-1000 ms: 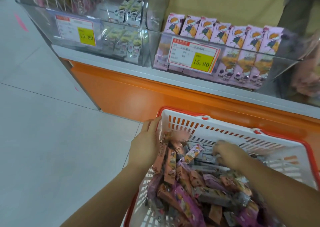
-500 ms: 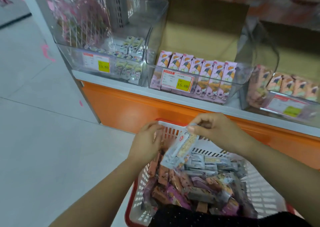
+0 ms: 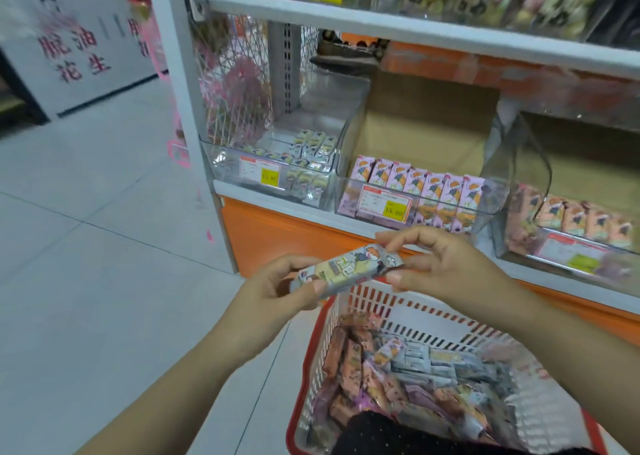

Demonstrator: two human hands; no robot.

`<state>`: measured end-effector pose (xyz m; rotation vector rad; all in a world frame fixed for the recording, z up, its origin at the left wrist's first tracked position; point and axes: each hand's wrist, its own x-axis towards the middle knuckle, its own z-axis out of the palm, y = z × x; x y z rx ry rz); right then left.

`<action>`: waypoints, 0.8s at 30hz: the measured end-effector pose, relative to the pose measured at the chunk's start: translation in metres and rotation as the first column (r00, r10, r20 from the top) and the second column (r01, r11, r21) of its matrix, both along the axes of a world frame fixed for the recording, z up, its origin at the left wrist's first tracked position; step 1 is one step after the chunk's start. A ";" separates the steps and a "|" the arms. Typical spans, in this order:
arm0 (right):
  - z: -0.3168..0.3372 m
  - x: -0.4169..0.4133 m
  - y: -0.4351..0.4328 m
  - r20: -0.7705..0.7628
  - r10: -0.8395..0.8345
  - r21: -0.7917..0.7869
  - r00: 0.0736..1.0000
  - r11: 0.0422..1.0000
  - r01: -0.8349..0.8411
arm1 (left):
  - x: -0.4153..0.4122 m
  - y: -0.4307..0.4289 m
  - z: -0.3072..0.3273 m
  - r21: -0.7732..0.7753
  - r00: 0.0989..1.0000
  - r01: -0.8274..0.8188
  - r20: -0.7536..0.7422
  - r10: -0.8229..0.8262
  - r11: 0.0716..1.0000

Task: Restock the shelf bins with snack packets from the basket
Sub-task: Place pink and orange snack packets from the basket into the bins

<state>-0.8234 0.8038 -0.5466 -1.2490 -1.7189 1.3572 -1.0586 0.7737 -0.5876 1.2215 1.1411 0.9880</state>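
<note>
Step in hand: one packet (image 3: 346, 269) is out of the basket (image 3: 450, 323), held above its far wall, in front of the shelf. It is not yet in a bin.

Left hand (image 3: 273, 291): grip pinches the near end, thumb on the front, fingers curled behind. Right hand (image 3: 446, 267): grip pinches the far end between thumb and forefinger. Both clasp this packet and nothing else. The packet tilts up toward the right.

Wrapper is grey and yellow. It looks to match the stock in the left bin (image 3: 225, 167), not the pink bin (image 3: 491, 208).

Next move, judged: carry it up and left over that bin's front wall and set it in line with the rows. The basket is well filled, so much restocking is left.
</note>
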 end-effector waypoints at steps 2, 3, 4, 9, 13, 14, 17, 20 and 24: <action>0.003 -0.009 -0.002 0.028 0.044 -0.052 0.999 0.998 -0.042 | -0.002 -0.009 0.002 0.033 0.997 -0.068 -0.019 0.069 0.997; 0.005 -0.014 -0.002 0.041 0.044 -0.057 0.998 0.998 -0.041 | -0.002 -0.013 0.003 0.053 0.996 -0.085 -0.032 0.087 0.995; 0.006 -0.019 -0.002 0.045 0.025 -0.044 0.999 0.999 -0.023 | -0.002 -0.016 0.004 0.073 0.994 -0.094 -0.043 0.097 0.993; 0.017 -0.047 0.019 -0.101 -0.056 0.024 0.993 0.998 0.059 | -0.009 -0.025 0.019 0.204 0.988 -0.107 -0.088 0.127 0.973; 0.031 -0.073 0.045 -0.156 0.003 0.111 0.988 0.994 0.014 | -0.021 -0.013 0.033 0.377 0.931 -0.194 -0.220 0.291 0.906; 0.034 -0.077 0.054 -0.135 0.028 0.159 0.991 0.987 -0.006 | -0.026 -0.004 0.035 0.411 0.906 -0.222 -0.247 0.343 0.884; 0.036 -0.076 0.104 0.258 -0.031 0.413 0.966 0.907 -0.081 | -0.043 0.037 0.043 0.514 0.828 -0.266 -0.312 0.466 0.815; 0.031 -0.060 0.162 0.655 -0.174 0.530 0.735 0.800 -0.283 | -0.054 0.091 0.054 0.534 0.782 -0.302 -0.335 0.526 0.790; 0.011 -0.045 0.189 0.750 -0.201 0.514 0.631 0.777 -0.364 | -0.052 0.168 0.063 0.554 0.660 -0.214 -0.525 0.537 0.804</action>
